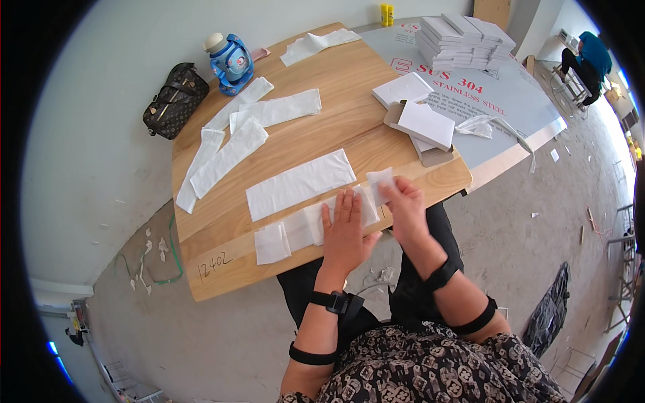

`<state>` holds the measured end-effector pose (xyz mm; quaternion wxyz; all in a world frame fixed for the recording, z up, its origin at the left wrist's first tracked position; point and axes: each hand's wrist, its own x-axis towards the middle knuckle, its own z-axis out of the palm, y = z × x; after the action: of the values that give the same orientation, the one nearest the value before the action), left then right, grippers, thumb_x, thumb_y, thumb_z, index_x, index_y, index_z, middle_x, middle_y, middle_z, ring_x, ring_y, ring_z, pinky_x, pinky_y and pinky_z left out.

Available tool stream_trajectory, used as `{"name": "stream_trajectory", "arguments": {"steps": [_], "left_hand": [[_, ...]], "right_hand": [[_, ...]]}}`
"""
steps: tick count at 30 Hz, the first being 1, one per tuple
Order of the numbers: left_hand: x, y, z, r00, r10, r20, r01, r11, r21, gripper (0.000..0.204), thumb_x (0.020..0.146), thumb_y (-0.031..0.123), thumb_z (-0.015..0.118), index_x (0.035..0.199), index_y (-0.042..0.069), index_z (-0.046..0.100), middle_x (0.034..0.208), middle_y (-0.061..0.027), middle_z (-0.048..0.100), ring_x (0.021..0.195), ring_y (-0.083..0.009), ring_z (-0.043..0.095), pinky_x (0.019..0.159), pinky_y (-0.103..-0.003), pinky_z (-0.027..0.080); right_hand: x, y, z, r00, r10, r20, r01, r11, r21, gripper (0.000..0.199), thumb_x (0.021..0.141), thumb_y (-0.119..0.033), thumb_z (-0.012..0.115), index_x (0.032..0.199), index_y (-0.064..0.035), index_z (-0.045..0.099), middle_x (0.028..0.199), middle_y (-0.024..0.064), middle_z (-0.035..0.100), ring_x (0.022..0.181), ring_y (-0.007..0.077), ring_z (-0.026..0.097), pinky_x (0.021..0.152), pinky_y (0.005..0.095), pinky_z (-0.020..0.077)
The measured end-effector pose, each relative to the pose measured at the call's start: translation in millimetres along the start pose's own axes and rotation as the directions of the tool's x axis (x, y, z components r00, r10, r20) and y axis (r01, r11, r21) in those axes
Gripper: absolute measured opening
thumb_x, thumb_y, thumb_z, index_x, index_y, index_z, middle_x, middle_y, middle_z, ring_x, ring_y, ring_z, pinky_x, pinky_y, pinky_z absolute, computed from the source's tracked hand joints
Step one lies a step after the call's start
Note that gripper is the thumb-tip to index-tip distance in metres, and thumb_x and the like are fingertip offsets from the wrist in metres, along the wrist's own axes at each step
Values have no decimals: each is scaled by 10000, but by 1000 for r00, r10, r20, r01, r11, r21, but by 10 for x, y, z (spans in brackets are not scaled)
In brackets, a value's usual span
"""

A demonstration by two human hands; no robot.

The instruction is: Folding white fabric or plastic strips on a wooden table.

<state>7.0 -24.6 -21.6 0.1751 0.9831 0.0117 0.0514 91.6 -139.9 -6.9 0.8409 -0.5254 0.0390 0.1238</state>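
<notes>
White strip along table 6 o'clock edge. Left hand: grip flat on it. Right hand: grip pinching white flap, 2 o'clock end. From hands: second strip close at 10, opened box at 1.

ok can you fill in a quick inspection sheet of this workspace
surface: wooden table, handwriting near one corner
job's things: overlapping white pieces in a row along the near edge; a folded white strip just beyond
clutter: brown bag, blue bottle, white boxes
hands: left hand flat on the row, right hand pinching a small white sheet at its right end
cables: green cord on the floor at left; cannot tell if it is a cable
surroundings: seated person in a blue top, far right; black plastic bag on the floor
</notes>
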Motion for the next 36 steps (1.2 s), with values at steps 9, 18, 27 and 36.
{"name": "stream_trajectory", "arguments": {"steps": [9, 18, 27, 36], "left_hand": [[45, -69, -233, 790, -613, -7, 195, 262, -945, 336, 951, 264, 590, 843, -51, 632, 656, -47, 613, 565, -100, 570, 493, -240, 456], [18, -296, -106, 780, -595, -195, 302, 630, -715, 277, 909, 164, 617, 751, -63, 597, 612, -133, 616, 540, -177, 589, 516, -340, 466], [86, -180, -294, 822, -550, -146, 373, 715, -592, 243, 837, 172, 652, 753, -48, 593, 671, -191, 637, 614, -323, 632, 576, -405, 479], [21, -280, -250, 852, -420, -314, 412, 906, -94, 148, 823, 126, 633, 755, 17, 559, 686, -168, 633, 649, -375, 619, 578, -459, 475]], "right_hand": [[-309, 348, 204, 792, -402, 459, 604, 626, -493, 211, 855, 3, 595, 1063, 23, 621, 1111, 209, 634, 1126, 364, 592, 913, 370, 492], [-271, 286, 77, 594, -293, 749, 798, 333, -503, 337, 818, -140, 679, 1120, -12, 603, 1233, 163, 579, 1216, 362, 516, 1006, 421, 444], [-229, 252, 67, 526, -197, 827, 838, 283, -466, 506, 816, -259, 695, 1215, 16, 550, 1301, 173, 536, 1267, 354, 462, 1083, 441, 361], [-293, 274, 55, 575, -69, 815, 818, 69, -572, 735, 817, -461, 656, 1361, -19, 435, 1452, 211, 368, 1382, 354, 308, 1161, 473, 205]]}}
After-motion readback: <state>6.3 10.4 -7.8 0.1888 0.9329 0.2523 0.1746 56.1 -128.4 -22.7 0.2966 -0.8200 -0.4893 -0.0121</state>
